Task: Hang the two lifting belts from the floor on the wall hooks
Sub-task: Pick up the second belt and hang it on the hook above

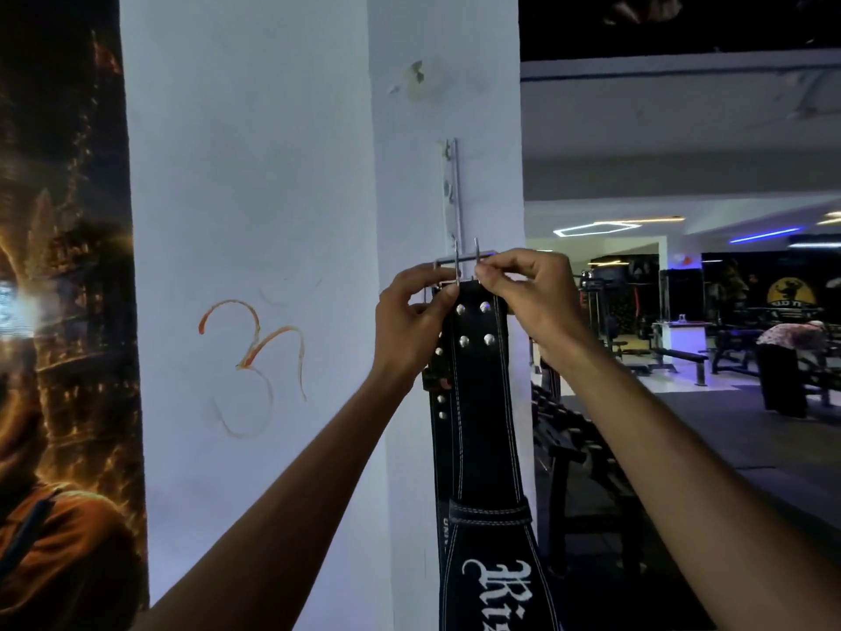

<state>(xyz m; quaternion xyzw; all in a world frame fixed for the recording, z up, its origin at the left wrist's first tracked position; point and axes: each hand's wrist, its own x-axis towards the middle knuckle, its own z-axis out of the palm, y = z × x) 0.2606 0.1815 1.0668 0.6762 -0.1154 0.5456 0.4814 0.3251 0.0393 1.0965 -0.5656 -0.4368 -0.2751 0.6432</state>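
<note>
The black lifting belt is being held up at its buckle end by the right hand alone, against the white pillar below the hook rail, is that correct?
Not quite: the head view shows both hands on the buckle end of the black lifting belt, the left hand as well as the right hand. It is against the white pillar, below the hook rail.

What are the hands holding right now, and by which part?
Both hands grip the black belt at its top end: the left hand on the metal buckle, the right hand pinching a buckle prong beside the wall rack.
</note>
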